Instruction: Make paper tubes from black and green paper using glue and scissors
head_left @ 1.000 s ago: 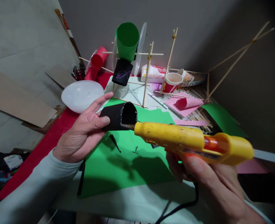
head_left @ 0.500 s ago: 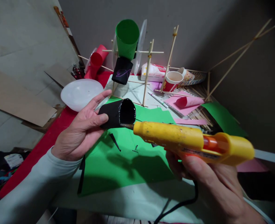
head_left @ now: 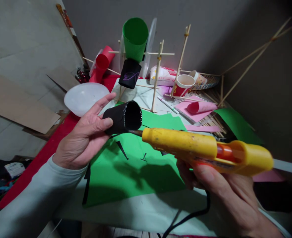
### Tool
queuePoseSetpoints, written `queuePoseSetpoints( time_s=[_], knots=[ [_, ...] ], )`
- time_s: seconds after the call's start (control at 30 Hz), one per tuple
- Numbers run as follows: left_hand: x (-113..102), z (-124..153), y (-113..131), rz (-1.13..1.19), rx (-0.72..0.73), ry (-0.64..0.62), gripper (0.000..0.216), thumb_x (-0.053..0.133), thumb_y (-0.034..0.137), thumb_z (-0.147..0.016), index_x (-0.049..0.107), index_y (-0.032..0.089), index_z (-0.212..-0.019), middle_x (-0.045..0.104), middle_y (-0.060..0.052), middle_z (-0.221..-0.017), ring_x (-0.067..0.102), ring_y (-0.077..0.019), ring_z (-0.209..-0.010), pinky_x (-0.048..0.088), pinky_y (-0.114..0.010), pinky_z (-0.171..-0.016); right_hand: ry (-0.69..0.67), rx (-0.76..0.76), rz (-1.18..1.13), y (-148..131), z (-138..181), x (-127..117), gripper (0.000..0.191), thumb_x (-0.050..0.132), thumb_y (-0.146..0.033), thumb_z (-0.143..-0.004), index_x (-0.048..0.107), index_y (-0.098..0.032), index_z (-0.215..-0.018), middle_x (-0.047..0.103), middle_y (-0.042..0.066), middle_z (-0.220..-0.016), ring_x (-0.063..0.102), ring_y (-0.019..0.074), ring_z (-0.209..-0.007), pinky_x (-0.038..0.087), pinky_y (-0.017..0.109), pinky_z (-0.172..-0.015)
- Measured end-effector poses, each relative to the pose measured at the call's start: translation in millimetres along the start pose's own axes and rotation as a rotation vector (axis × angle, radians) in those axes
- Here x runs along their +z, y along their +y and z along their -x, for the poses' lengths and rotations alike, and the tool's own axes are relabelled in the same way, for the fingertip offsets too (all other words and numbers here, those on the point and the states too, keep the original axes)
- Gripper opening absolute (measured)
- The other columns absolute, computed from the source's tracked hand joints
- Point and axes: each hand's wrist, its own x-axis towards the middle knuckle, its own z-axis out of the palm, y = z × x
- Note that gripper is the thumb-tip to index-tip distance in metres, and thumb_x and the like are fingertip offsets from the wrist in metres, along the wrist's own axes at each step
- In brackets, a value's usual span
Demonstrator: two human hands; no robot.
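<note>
Between the thumb and fingers of my left hand (head_left: 86, 138) is a black paper tube (head_left: 116, 116), its open end facing right and slightly toward me. Shiny glue lines its rim. My right hand (head_left: 220, 188) grips a yellow hot glue gun (head_left: 180, 140) by the handle. The gun's metal nozzle (head_left: 136, 133) is at the lower edge of the tube's rim; I cannot tell whether it touches. Below both hands lies green paper (head_left: 136, 178), with small black scraps (head_left: 122, 150) on it.
Behind stands a stick frame (head_left: 158, 76) carrying a green tube (head_left: 135, 38) joined to a black tube (head_left: 129, 74). A white bowl (head_left: 86, 97) is at left. Paper cups (head_left: 184, 84), pink paper (head_left: 192, 114) and loose sticks lie back right. The gun's black cord (head_left: 190, 216) trails across the front.
My left hand and the black tube have shifted slightly left and up. The glue gun has moved a little right at its rear, its nozzle staying near the rim's bottom.
</note>
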Motion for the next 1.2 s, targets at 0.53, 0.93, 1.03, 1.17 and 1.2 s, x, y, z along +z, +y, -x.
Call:
queuePoseSetpoints(
  time_s=[0.53, 0.93, 1.03, 1.17, 1.2],
  knots=[
    [-4, -2, 3, -0.024, 0.055, 0.014, 0.051, 0.072, 0.005, -0.081, 0.073, 0.023, -0.129, 0.074, -0.002, -0.133, 0.064, -0.0255, -0.132, 0.061, -0.026, -0.098, 0.080, -0.012, -0.045, 8, 6, 4, 0.029, 0.056, -0.041, -0.101, 0.075, -0.044, -0.124, 0.077, 0.003, -0.110, 0.072, 0.0319, -0.107, 0.064, 0.046, -0.091],
    [0, -1, 1, 0.003, 0.023, 0.046, 0.050, 0.072, 0.005, -0.082, 0.074, 0.023, -0.129, 0.075, -0.001, -0.130, 0.072, -0.0198, -0.113, 0.062, -0.020, -0.086, 0.070, -0.007, 0.024, -1, -2, 5, 0.028, 0.059, -0.049, -0.098, 0.078, -0.039, -0.116, 0.077, 0.004, -0.090, 0.075, 0.0313, -0.096, 0.064, 0.045, -0.093],
    [0, -1, 0, -0.015, 0.022, 0.065, 0.051, 0.072, 0.004, -0.082, 0.073, 0.023, -0.129, 0.076, -0.002, -0.128, 0.069, -0.0227, -0.121, 0.060, -0.024, -0.096, 0.046, 0.023, -0.011, 1, 1, 4, 0.023, 0.060, -0.046, -0.098, 0.080, -0.038, -0.107, 0.078, 0.003, -0.086, 0.075, 0.0285, -0.082, 0.066, 0.041, -0.079],
    [0, -2, -1, -0.011, 0.021, 0.032, 0.053, 0.078, 0.010, -0.079, 0.072, 0.024, -0.129, 0.077, -0.002, -0.121, 0.069, -0.0251, -0.120, 0.059, -0.030, -0.101, 0.071, 0.004, -0.028, 5, 5, 4, 0.022, 0.063, -0.044, -0.096, 0.081, -0.038, -0.108, 0.078, 0.003, -0.087, 0.071, 0.0243, -0.067, 0.064, 0.036, -0.063],
    [0, -2, -2, -0.005, 0.017, 0.025, 0.054, 0.078, 0.010, -0.078, 0.071, 0.024, -0.130, 0.078, -0.002, -0.119, 0.071, -0.0244, -0.117, 0.060, -0.029, -0.100, 0.073, 0.006, -0.033, 7, 7, 3, 0.024, 0.063, -0.043, -0.096, 0.080, -0.037, -0.111, 0.078, 0.004, -0.089, 0.071, 0.0243, -0.068, 0.064, 0.035, -0.061]
  ],
)
